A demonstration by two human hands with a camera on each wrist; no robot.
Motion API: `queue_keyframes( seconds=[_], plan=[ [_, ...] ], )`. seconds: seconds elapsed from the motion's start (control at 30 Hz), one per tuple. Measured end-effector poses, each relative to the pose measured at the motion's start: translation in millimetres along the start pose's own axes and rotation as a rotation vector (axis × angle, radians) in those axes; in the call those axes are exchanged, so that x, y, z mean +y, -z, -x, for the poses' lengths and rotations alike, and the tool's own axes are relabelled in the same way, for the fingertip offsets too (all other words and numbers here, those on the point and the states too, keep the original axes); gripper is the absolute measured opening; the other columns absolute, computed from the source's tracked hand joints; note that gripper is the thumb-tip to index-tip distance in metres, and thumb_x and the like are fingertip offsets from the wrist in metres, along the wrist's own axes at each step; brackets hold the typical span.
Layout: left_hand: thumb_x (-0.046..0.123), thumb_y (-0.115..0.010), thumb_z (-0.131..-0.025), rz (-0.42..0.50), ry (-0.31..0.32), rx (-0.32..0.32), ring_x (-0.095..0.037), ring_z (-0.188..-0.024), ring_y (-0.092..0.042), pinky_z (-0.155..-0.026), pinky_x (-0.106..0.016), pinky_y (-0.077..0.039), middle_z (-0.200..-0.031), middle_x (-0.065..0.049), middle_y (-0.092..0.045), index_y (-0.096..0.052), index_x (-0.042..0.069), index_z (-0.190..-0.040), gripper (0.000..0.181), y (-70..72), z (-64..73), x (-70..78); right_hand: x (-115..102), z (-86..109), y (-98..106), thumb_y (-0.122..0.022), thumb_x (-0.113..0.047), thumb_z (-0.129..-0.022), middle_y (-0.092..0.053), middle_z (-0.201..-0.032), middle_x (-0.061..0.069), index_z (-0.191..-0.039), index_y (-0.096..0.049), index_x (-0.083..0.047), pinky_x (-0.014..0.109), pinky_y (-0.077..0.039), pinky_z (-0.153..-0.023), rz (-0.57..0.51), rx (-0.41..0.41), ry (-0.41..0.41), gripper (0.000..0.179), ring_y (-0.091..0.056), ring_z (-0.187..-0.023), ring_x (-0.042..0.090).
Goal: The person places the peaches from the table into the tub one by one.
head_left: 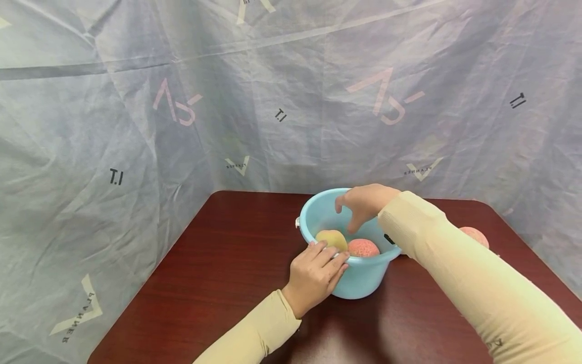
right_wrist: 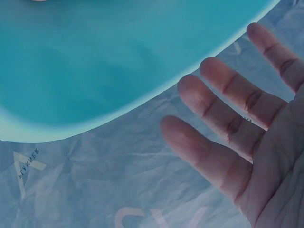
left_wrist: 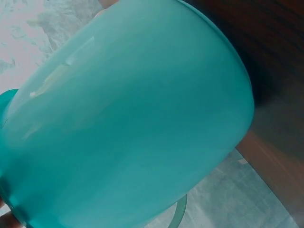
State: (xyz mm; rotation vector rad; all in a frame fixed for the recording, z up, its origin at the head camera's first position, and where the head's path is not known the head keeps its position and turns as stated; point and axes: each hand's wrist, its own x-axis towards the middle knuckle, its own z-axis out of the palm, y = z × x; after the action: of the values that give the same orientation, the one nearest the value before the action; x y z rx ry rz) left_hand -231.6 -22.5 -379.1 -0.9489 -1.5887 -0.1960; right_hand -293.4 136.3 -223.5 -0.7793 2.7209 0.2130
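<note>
A light blue bucket (head_left: 359,280) stands on the table, its plain outer wall filling much of the left wrist view. My left hand (head_left: 313,277) grips its near rim, fingers hooked over the edge. Inside, a rounded yellow thing (head_left: 332,239) lies beside a pink, rough-textured ball (head_left: 363,247). My right hand (head_left: 367,203) hovers over the bucket's opening with nothing in it. The right wrist view shows its fingers (right_wrist: 209,152) spread and loosely straight, apart from the rim. Another pink ball (head_left: 475,236) rests on the table at the right, partly hidden by my right sleeve.
The dark red-brown table (head_left: 218,263) has rounded far corners. Grey printed cloth (head_left: 309,101) hangs behind it and along its sides. A white handle fitting (head_left: 297,222) sticks out on the bucket's left.
</note>
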Motion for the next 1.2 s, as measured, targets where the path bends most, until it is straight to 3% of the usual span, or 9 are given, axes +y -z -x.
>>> queue_keyframes(
  seconds=[0.3,0.73,1.2],
  plan=[
    [0.025,-0.050,-0.099,-0.005,-0.002,0.003,-0.018,-0.086,-0.066,-0.079,-0.032,-0.054,-0.086,0.002,-0.067,-0.075,0.016,-0.095,0.028,-0.5,-0.4,0.8,13,7.4,-6,-0.074,-0.031,-0.081,-0.061,-0.121,0.009,-0.125,-0.059,-0.012,0.043,-0.049,-0.084,0.000,0.008,0.003,0.050,-0.060,-0.104,0.024],
    [0.024,-0.050,-0.099,0.002,-0.002,0.016,-0.018,-0.084,-0.066,-0.078,-0.032,-0.054,-0.085,0.003,-0.066,-0.075,0.015,-0.094,0.028,-1.5,-0.9,0.8,38,26.1,-13,-0.072,-0.037,-0.076,-0.061,-0.113,0.008,-0.123,-0.059,-0.011,0.038,-0.049,-0.070,-0.048,-0.017,-0.048,0.055,-0.059,-0.089,0.020],
    [0.024,-0.049,-0.099,0.009,0.003,0.007,-0.019,-0.084,-0.065,-0.076,-0.033,-0.054,-0.085,0.002,-0.066,-0.074,0.014,-0.094,0.028,-1.4,0.2,-0.1,57,44.1,-15,-0.066,-0.024,-0.080,-0.060,-0.097,0.002,-0.118,-0.061,-0.008,0.033,-0.043,-0.063,-0.085,-0.012,-0.058,0.041,-0.053,-0.070,0.015]
  ],
)
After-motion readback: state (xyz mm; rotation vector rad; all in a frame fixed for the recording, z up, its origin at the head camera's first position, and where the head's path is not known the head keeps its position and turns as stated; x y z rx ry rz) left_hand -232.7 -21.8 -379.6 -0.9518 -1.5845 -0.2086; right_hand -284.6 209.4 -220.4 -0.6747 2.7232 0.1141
